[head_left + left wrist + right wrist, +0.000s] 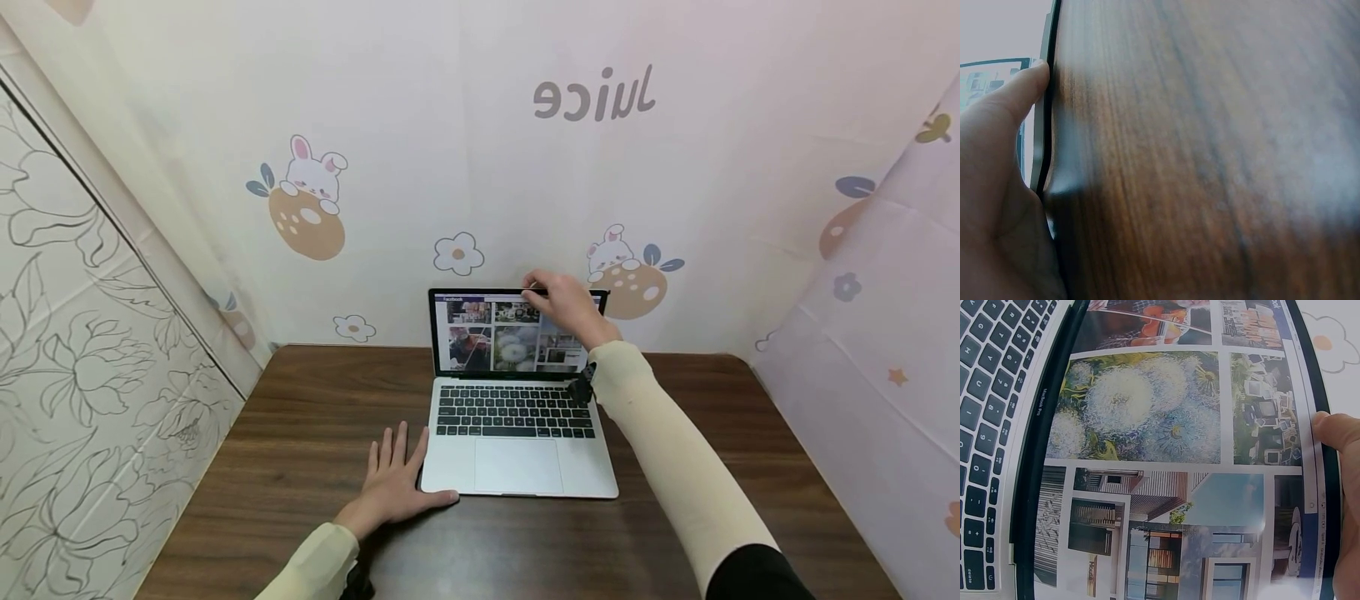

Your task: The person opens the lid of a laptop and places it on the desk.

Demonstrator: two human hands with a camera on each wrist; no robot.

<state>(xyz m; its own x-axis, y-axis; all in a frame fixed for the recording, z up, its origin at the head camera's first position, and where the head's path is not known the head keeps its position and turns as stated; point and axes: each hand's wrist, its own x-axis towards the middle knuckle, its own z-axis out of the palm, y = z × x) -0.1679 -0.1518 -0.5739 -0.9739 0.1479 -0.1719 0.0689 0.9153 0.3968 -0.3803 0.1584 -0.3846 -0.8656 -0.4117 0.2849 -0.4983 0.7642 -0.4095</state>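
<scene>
A silver laptop [517,467] stands unfolded on the wooden table, its lit screen [468,333] showing a page of pictures. My right hand [566,307] pinches the lid's top edge near its middle; in the right wrist view the thumb [1336,430] lies on the screen's front border, and the fingers behind the lid are mostly hidden. Beside the laptop's front left corner, my left hand [393,490] lies with fingers straight and spread along its side. Its thumb [1025,87] touches the laptop's front edge.
The dark brown table [300,433] extends to both sides of the laptop. Behind it hangs a pale curtain [405,167] printed with rabbits and flowers. A white panel with flower line drawings [90,367] stands along the left side.
</scene>
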